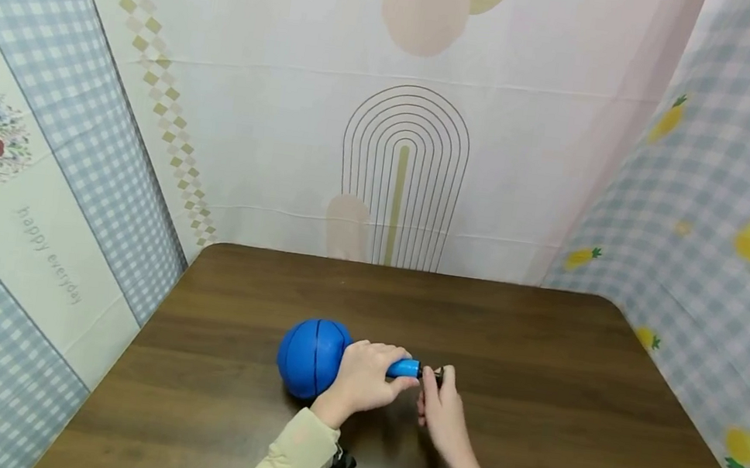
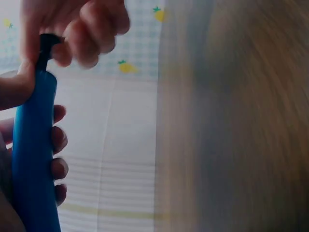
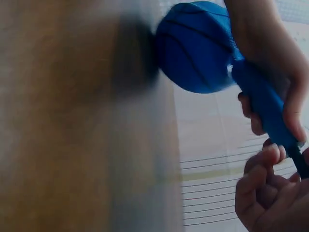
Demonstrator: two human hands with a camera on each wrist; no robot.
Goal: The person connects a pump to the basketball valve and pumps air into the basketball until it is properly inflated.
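Observation:
A blue ball point(image 1: 310, 360) with dark seams rests on the table, left of both hands. My left hand point(image 1: 363, 377) wraps around the blue barrel of a hand pump point(image 1: 406, 369), its fingers curled about it in the left wrist view. The barrel's far end meets the ball in the right wrist view. At the other end my right hand point(image 1: 446, 414) holds the black pump handle point(image 2: 47, 46) between thumb and fingers. A short dark rod shows between handle and barrel. The left hand covers much of the barrel in the head view.
The brown wooden table point(image 1: 543, 348) spreads out around the hands. A pale patterned cloth point(image 1: 274, 136) hangs behind it, with checked cloths at both sides. Black wrist gear point(image 1: 341, 464) is strapped by the left sleeve.

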